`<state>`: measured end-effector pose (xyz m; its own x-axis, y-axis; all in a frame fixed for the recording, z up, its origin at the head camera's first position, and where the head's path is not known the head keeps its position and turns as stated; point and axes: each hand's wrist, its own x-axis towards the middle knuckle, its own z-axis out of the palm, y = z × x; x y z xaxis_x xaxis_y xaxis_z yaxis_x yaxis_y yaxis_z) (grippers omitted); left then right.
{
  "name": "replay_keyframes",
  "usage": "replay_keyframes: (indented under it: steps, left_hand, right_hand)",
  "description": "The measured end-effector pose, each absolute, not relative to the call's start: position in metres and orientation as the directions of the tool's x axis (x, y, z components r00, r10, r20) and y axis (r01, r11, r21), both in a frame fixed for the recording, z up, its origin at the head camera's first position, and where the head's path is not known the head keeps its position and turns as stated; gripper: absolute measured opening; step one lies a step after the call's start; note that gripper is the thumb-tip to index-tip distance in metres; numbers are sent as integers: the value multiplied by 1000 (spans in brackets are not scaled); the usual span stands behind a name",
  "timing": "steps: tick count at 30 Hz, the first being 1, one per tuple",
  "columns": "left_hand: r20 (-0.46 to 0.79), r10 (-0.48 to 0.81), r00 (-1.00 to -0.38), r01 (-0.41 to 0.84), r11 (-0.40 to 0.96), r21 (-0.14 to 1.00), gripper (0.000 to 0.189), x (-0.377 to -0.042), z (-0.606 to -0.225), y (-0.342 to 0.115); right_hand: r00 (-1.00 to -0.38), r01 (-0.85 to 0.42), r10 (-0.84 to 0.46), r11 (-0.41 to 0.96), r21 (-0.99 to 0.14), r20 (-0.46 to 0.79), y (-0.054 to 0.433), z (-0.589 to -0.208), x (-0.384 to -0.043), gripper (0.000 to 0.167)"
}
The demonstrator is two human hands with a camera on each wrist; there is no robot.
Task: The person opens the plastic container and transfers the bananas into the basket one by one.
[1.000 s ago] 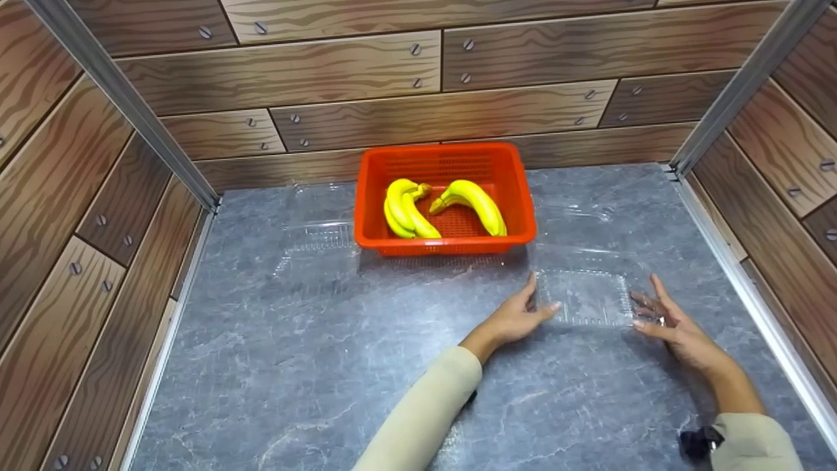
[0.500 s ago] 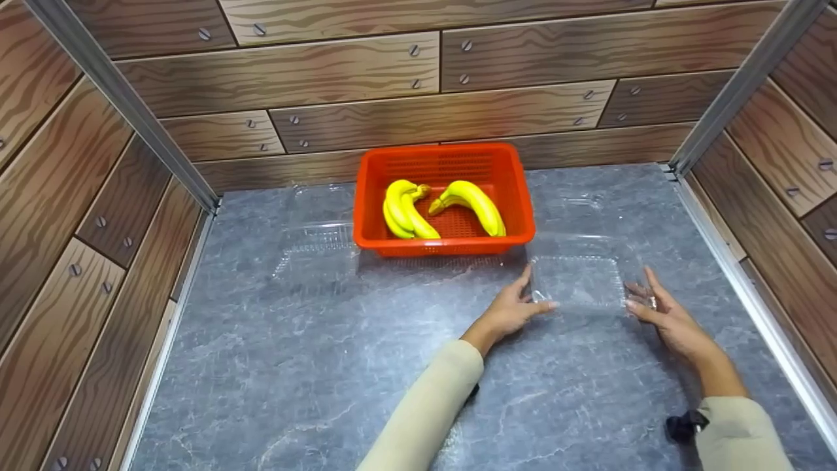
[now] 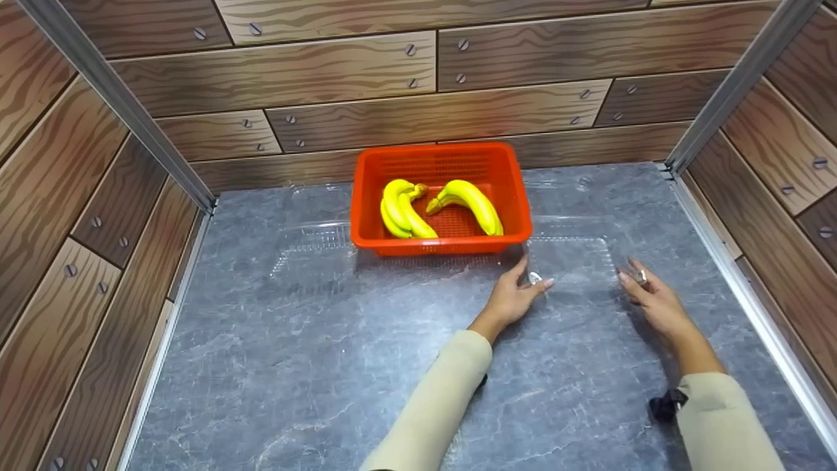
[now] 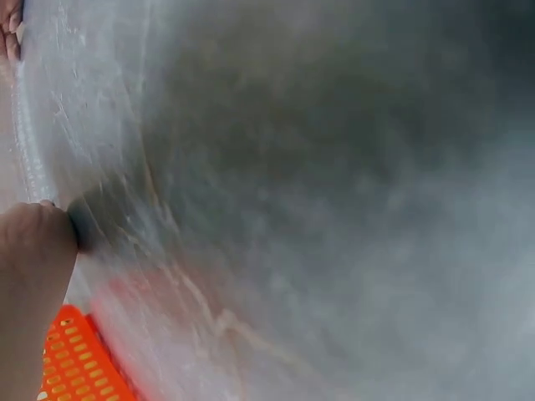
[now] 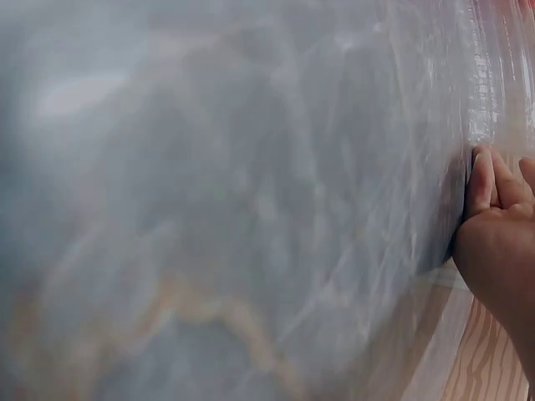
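A clear plastic clamshell box (image 3: 569,258), its lid raised toward the back, lies on the grey marbled table right of the red basket. My left hand (image 3: 513,294) touches its left front corner, index finger along the side and thumb stretched at the front edge. At the right front corner is my right hand (image 3: 654,304), fingertips right at the side wall and a ring on one finger. In the left wrist view my left hand (image 4: 33,238) shows beside the box's ribbed edge. My right hand (image 5: 501,217) appears in the right wrist view with fingers extended along the plastic.
The red basket (image 3: 441,246) stands at the back middle with two bunches of bananas, a left bunch (image 3: 400,212) and a right bunch (image 3: 474,203). Left of it lies another clear clamshell box (image 3: 314,252). Wood-patterned walls (image 3: 353,111) enclose the back and sides.
The clear box on the right has slid back and slightly left toward the basket's side, both hands moving along with it. The basket, bananas and left box have stayed put.
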<state>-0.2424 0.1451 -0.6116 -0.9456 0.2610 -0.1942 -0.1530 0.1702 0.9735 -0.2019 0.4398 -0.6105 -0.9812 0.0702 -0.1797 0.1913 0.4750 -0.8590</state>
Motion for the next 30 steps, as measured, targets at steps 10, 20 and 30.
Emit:
replay_keyframes:
  steps: [10, 20, 30]
  left_hand:
    - [-185, 250, -950, -141, 184, 973, 78, -252, -613, 149]
    - [-176, 242, -954, -132, 187, 973, 76, -253, -612, 149]
    - [-135, 191, -972, -84, 254, 964, 70, -253, -615, 150]
  right_hand:
    - [-950, 306, 209, 459, -834, -234, 426, -608, -217, 80]
    - [-935, 321, 291, 447, -835, -203, 418, -612, -218, 76]
    - [-932, 345, 278, 481, -806, -232, 415, -610, -221, 79]
